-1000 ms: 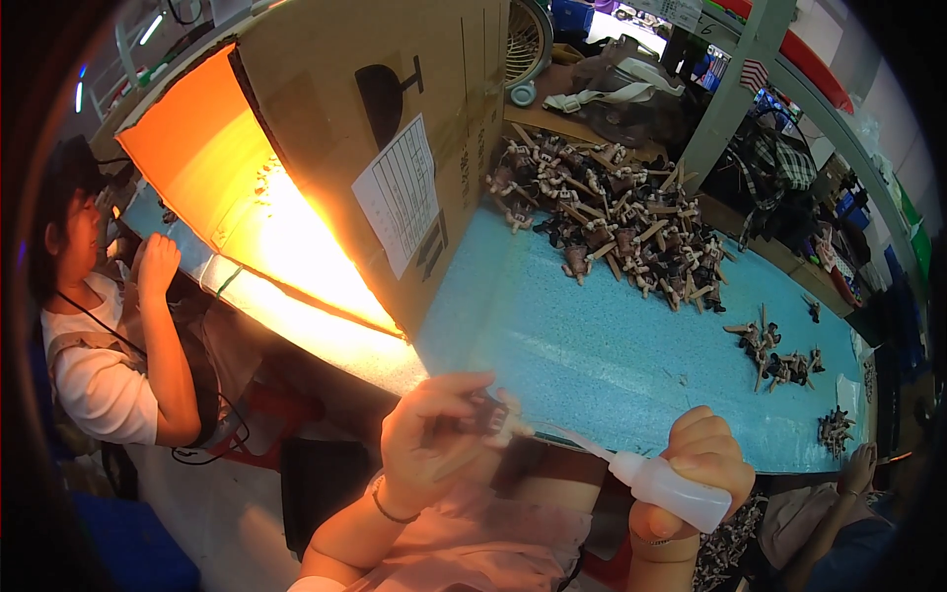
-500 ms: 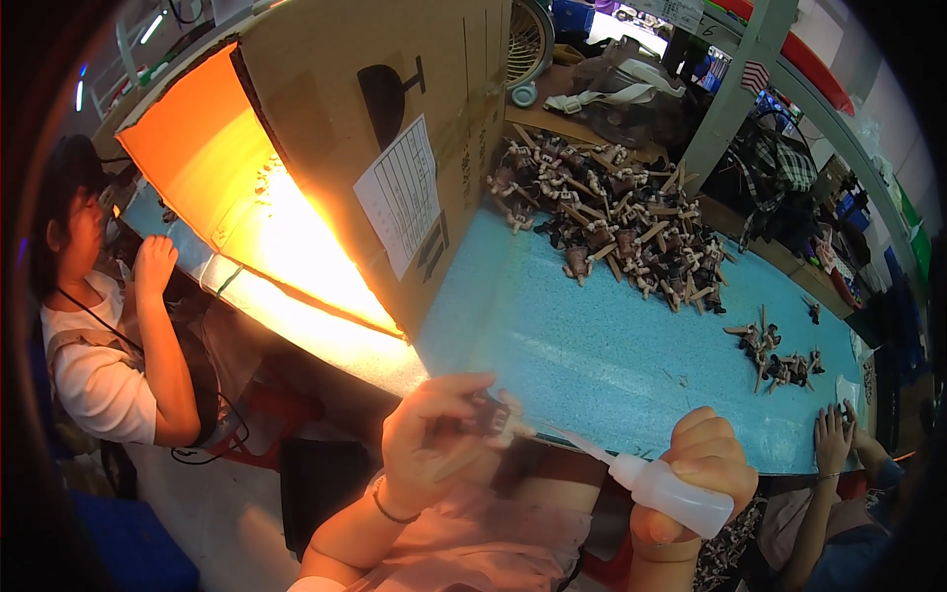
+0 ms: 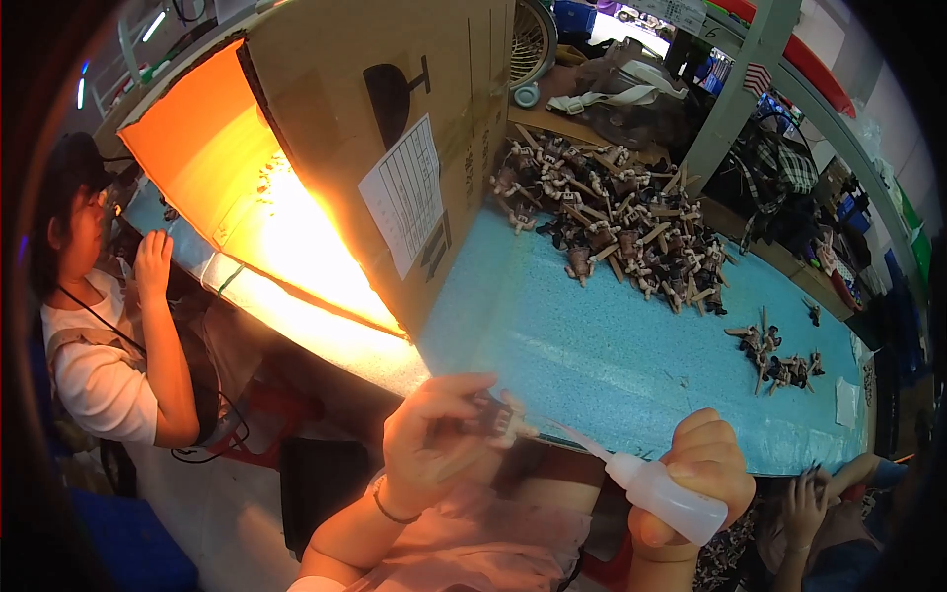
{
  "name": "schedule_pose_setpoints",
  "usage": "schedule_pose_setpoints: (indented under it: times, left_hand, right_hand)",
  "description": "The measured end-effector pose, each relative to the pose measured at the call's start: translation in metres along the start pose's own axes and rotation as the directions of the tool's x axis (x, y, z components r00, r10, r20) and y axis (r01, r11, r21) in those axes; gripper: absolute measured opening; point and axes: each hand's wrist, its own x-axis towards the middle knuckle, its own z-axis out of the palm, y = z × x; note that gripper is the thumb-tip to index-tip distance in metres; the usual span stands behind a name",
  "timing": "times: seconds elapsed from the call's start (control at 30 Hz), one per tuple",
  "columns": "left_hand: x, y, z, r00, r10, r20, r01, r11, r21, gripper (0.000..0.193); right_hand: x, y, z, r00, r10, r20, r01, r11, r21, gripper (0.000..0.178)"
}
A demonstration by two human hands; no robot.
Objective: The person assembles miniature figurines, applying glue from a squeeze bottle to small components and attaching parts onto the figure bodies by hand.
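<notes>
In my left hand [image 3: 426, 429] is a small brown-and-beige figurine [image 3: 499, 420], pinched by the fingers just off the near edge of the table. My right hand [image 3: 706, 456] wraps round a translucent white squeeze bottle [image 3: 681, 505]. The bottle lies tilted, its thin clear nozzle pointing up and left at the figurine. The tip ends close by the figurine; whether it touches cannot be made out. On the blue tabletop [image 3: 592, 365] beyond, a big heap of similar figurines [image 3: 631, 222] lies towards the back, and a smaller group [image 3: 774, 360] lies at the right.
A tall cardboard box [image 3: 395, 59], brightly lit orange inside, stands at the left of the table. A person [image 3: 109, 365] sits beyond it. Another person's hand [image 3: 807, 503] is at the lower right, near a white paper scrap [image 3: 847, 402]. A fan [image 3: 531, 44] stands behind.
The co-worker's hands at the right have dropped from the table edge. The squeeze bottle has shifted very slightly left. My left hand and the figurine stay nearly still.
</notes>
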Motion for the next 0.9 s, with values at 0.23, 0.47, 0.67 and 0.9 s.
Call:
schedule_pose_setpoints:
  times: [0.23, 0.47, 0.67, 0.9]
  left_hand:
    - [-0.001, -0.003, -0.003, 1.000, 0.013, 0.006, -0.013, 1.000, 0.016, 0.031]
    - [0.001, 0.001, -0.001, 1.000, 0.000, -0.029, -0.001, 1.000, -0.028, 0.029]
    - [0.000, -0.002, -0.004, 1.000, -0.018, -0.021, 0.017, 0.999, -0.044, 0.031]
    - [-0.005, -0.006, -0.009, 0.997, -0.052, -0.062, 0.043, 0.991, -0.127, 0.029]
  right_hand:
    - [0.000, -0.004, -0.002, 0.999, 0.013, 0.043, -0.011, 0.999, -0.031, 0.055]
    - [-0.006, 0.000, -0.001, 0.997, 0.013, 0.076, -0.011, 1.000, -0.021, 0.055]
    - [-0.006, 0.000, -0.002, 0.998, 0.032, 0.051, -0.032, 0.999, -0.004, 0.055]
    - [-0.010, 0.050, 0.016, 0.855, 0.501, -0.130, -0.423, 0.821, 0.384, 0.037]
